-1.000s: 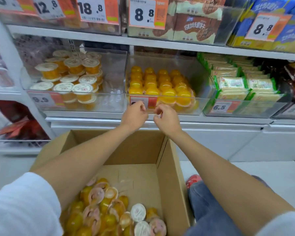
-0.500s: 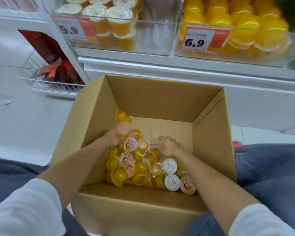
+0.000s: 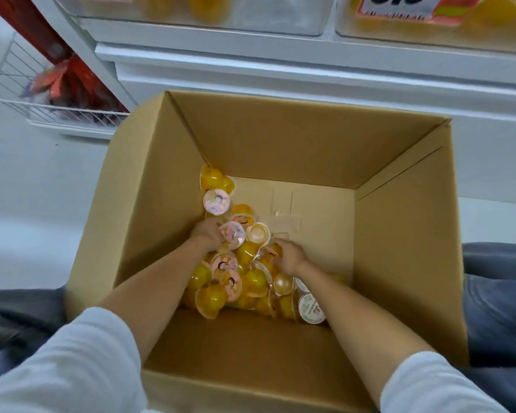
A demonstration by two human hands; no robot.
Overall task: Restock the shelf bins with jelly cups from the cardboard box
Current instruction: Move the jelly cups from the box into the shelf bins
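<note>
Both hands dig into yellow, foil-lidded jelly cups point(image 3: 245, 272) heaped in the box point(image 3: 399, 234). The left hand point(image 3: 206, 234) clutches a pink-lidded cup point(image 3: 232, 234); the right hand's point(image 3: 289, 257) grip cannot be told. Both have pushed slightly deeper than a moment earlier.

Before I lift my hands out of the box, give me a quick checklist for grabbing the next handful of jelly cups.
1. Both hands down in the cardboard box: ok; left hand and right hand are on the pile.
2. Jelly cups left to take: ok, a heap lies on the box's left side.
3. Left hand's grasp: cannot tell; fingers curl beside a pink-lidded cup.
4. Right hand's grasp: cannot tell; fingers are buried among cups.
5. Box open: ok, flaps stand clear.
6. Room in the shelf bins: cannot tell, only their blurred lower edges show.
</note>
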